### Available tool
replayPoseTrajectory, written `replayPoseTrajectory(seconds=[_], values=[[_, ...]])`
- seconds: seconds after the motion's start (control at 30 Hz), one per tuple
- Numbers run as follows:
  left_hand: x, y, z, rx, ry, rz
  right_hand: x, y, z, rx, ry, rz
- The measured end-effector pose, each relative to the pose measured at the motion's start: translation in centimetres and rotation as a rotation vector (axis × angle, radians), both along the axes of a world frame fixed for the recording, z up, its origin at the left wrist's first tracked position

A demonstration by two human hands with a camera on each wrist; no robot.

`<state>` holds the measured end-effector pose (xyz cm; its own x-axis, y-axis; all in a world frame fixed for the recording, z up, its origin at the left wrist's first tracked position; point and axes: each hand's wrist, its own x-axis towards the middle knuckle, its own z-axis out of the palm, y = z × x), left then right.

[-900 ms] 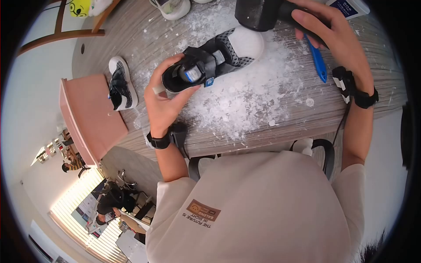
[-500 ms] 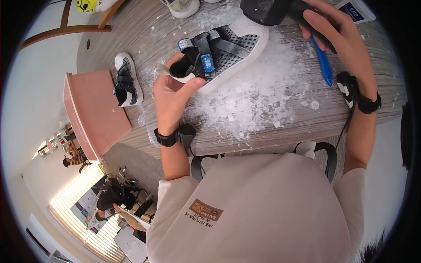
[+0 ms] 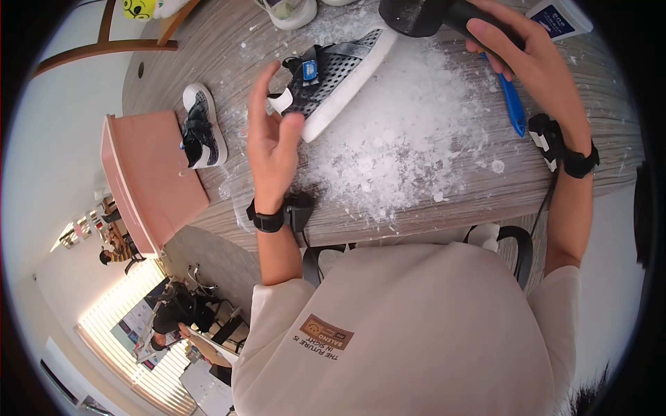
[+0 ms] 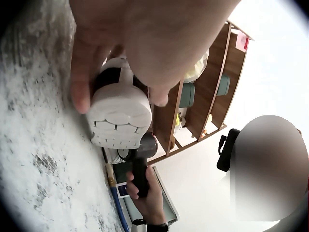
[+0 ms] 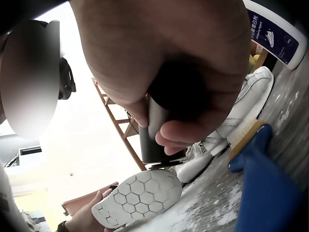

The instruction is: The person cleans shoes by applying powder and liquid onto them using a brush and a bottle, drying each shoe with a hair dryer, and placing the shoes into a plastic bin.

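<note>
My left hand (image 3: 274, 149) grips the heel of the small black shoe (image 3: 333, 69), tipping its white sole outward so my right hand (image 3: 527, 59), wrapped round the black blower (image 3: 423, 14) at twelve o'clock, can reach it above the flake-strewn bench (image 3: 416, 180).

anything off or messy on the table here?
Yes. White flakes are spilled thickly over the wooden table, densest under the small dark shoe that the left hand holds tilted on its side. A second small shoe lies apart at the table's edge. The right hand grips a black tool at the toe.
</note>
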<state>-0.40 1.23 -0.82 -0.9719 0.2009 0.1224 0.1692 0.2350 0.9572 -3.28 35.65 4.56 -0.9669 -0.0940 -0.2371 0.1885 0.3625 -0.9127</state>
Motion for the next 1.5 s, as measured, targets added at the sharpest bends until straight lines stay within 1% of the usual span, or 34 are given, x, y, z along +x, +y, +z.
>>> replayPoseTrajectory(seconds=[0.03, 0.07, 0.1, 0.13, 0.2, 0.23, 0.3, 0.37, 0.47, 0.5, 0.53, 0.57, 0.63, 0.7, 0.73, 0.77, 0.8, 0.83, 0.87, 0.93, 0.97, 1.03, 1.07, 1.1, 1.13, 1.23, 1.33, 1.37, 1.5], values=[[-0.3, -0.7, -0.7, -0.064, 0.074, -0.085, 0.0, -0.3, 0.4, 0.01, -0.025, -0.011], [-0.2, -0.9, -0.9, -0.108, 0.099, -0.112, 0.0, -0.6, 0.7, 0.019, -0.052, -0.022], [-0.2, -1.0, -0.9, -0.151, 0.126, -0.139, 0.3, -0.8, 0.4, -0.012, 0.02, -0.026], [0.2, -0.5, -0.6, -0.172, 0.106, -0.109, 0.8, -1.1, -0.2, -0.043, 0.092, -0.031], [0.5, 0.0, -0.5, -0.179, 0.088, -0.065, 1.1, -0.6, -1.6, -0.063, 0.113, 0.003], [0.3, 0.3, -0.4, -0.166, 0.087, -0.05, 0.6, 0.7, -2.2, -0.054, 0.06, 0.043], [0.2, 0.4, -0.4, -0.144, 0.101, -0.039, 0.6, 1.2, -3.4, -0.02, 0.145, 0.137], [0.1, 0.2, -0.5, -0.136, 0.127, -0.045, 1.1, 0.7, -4.0, 0.025, 0.419, 0.249], [0.0, 0.1, -0.3, -0.146, 0.173, -0.055, 0.7, 0.9, -3.1, 0.028, 0.424, 0.345], [0.0, 0.2, -0.1, -0.118, 0.149, -0.029, 0.8, 0.4, -3.8, -0.043, 0.429, 0.22], [0.1, 0.5, 0.0, -0.088, 0.124, -0.003, 0.6, 0.4, -3.6, -0.06, 0.386, 0.17], [0.2, 0.6, 0.1, -0.058, 0.098, 0.024, 0.6, 0.2, -3.2, -0.077, 0.343, 0.121], [0.3, 0.4, 0.0, -0.027, 0.067, 0.001, 0.9, -0.1, -2.3, -0.073, 0.22, 0.036], [0.6, 0.3, 0.0, 0.01, 0.024, 0.001, 0.9, -0.1, -1.6, -0.008, 0.094, -0.004], [0.6, 0.2, -0.1, 0.012, 0.031, -0.015, 1.1, -0.2, -1.7, -0.004, 0.141, 0.009], [0.4, 0.1, -0.3, 0.016, 0.041, -0.027, 1.4, -0.3, -1.7, 0.004, 0.124, 0.011], [0.3, -0.1, -0.5, 0.021, 0.049, -0.038, 1.7, -0.4, -2.4, -0.07, 0.193, 0.033], [0.4, -0.4, -0.5, 0.03, 0.036, -0.046, 1.8, -0.5, -2.1, 0.021, 0.209, 0.076], [0.3, -0.2, -0.6, 0.023, 0.074, -0.03, 2.1, -1.2, -1.6, -0.066, 0.189, 0.081], [0.5, -0.4, 0.1, -0.021, 0.13, -0.013, 2.6, -1.6, -1.8, -0.084, 0.163, 0.095], [0.7, -0.6, 0.8, -0.093, 0.102, -0.019, 2.9, -1.9, -1.5, -0.045, 0.17, 0.139], [0.9, -0.8, 0.7, -0.066, 0.139, -0.002, 3.5, -3.3, -1.0, -0.02, 0.207, 0.218], [0.8, -0.8, 0.6, -0.058, 0.155, -0.005, 3.8, -3.9, -0.8, 0.021, 0.325, 0.298], [0.7, -0.6, 0.0, -0.04, 0.255, 0.027, 3.9, -4.0, -1.0, 0.084, 0.413, 0.352], [0.8, -0.7, 0.0, -0.03, 0.267, 0.023, 3.9, -3.8, -1.3, 0.15, 0.504, 0.406], [0.8, -1.2, 0.6, -0.027, 0.329, 0.047, 4.1, -3.3, -1.3, 0.087, 0.424, 0.311], [1.1, -1.4, 1.2, -0.054, 0.398, 0.091, 4.1, -4.7, -0.7, -0.02, 0.25, 0.087], [1.2, -1.6, 1.3, -0.062, 0.423, 0.1, 4.2, -5.0, -0.8, -0.011, 0.282, 0.083], [2.0, -1.7, 2.0, -0.111, 0.432, 0.174, 5.2, -6.1, -0.9, -0.065, 0.46, 0.223]])
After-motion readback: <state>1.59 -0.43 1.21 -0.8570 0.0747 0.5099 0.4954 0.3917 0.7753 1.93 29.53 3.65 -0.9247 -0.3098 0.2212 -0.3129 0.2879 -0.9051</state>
